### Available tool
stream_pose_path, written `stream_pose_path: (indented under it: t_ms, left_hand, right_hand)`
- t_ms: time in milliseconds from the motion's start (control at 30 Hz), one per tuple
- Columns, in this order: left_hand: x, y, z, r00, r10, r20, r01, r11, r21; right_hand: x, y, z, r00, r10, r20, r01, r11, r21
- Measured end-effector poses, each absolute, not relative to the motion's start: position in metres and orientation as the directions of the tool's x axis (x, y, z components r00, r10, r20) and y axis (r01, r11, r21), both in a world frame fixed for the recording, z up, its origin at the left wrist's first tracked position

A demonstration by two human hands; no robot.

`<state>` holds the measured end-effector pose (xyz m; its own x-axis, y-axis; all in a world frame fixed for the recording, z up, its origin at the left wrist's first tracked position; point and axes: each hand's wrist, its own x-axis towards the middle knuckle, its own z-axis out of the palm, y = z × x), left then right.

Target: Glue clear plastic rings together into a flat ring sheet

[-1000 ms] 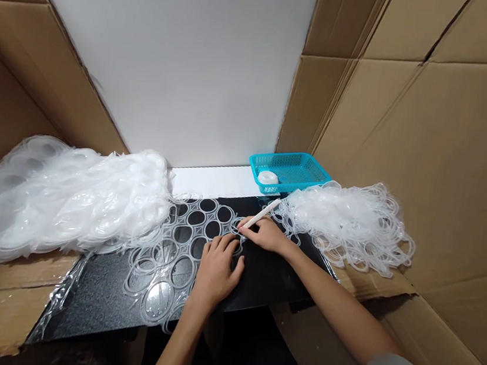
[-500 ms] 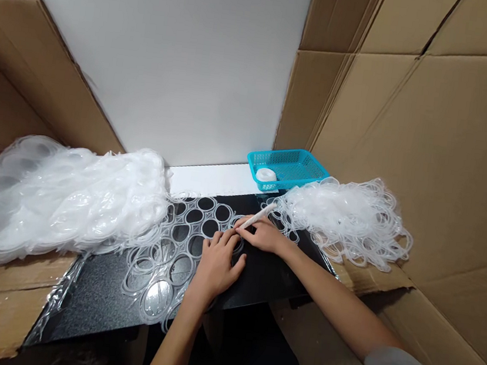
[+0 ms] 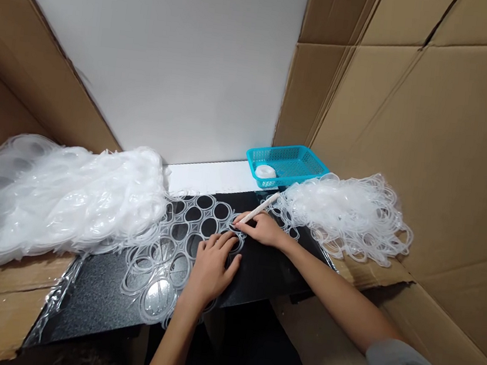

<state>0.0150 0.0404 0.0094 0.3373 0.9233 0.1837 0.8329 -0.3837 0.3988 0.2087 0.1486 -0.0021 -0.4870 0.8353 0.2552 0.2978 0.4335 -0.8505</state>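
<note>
A thin, clear plastic sheet of joined rings (image 3: 202, 213) lies on the black tabletop (image 3: 258, 279). My left hand (image 3: 212, 267) rests palm down on its right part, fingers out and thumb apart, holding nothing. Just beyond it, my right hand (image 3: 265, 231) grips a white pen-like stick (image 3: 261, 207) between thumb and fingers. The stick slants up to the right, its lower end at a ring on the sheet's right edge. My fingers hide that tip, so the exact contact cannot be seen.
On the left sits a large heap of translucent ring sheets (image 3: 73, 197). A looser heap of plastic ring strips (image 3: 346, 216) lies right. Behind stands a turquoise basket (image 3: 288, 181) with a white ring-shaped stack (image 3: 266, 172) inside. Cardboard walls (image 3: 452, 143) and a white panel (image 3: 195, 70) enclose the table.
My right hand and the stick have shifted slightly, with the stick's lower end a little further left. My left hand stays flat on the sheet. The whole view has moved slightly.
</note>
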Motion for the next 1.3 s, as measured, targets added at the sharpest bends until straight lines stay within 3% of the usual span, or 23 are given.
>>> stream_pose_path:
  t_ms: [367,567,767,933,1167,1300]
  left_hand:
    - [0.016,0.042,0.010,0.346,0.921,0.181,0.829,-0.390,0.400]
    - [0.017,0.044,0.014,0.309,0.938,0.156,0.837,-0.347,0.423]
    - [0.014,0.045,0.018,0.314,0.940,0.135,0.821,-0.340,0.459]
    - [0.014,0.043,0.019,0.307,0.939,0.158,0.807,-0.345,0.479]
    - [0.007,0.037,0.019,0.362,0.920,0.151,0.793,-0.389,0.469]
    - [0.003,0.034,0.018,0.378,0.912,0.160,0.774,-0.406,0.486]
  right_hand:
    - [0.205,0.145,0.000,-0.505,0.824,0.257,0.401,0.488,-0.776]
    - [0.206,0.140,-0.005,-0.664,0.627,0.406,0.430,0.766,-0.478]
    - [0.200,0.140,-0.012,-0.637,0.592,0.495,0.511,0.804,-0.304]
    - [0.207,0.150,-0.012,-0.463,0.686,0.561,0.588,0.712,-0.384]
    - [0.242,0.182,0.019,-0.243,0.822,0.516,0.780,0.481,-0.400]
    - [0.258,0.193,0.036,-0.074,0.844,0.532,0.793,0.373,-0.482]
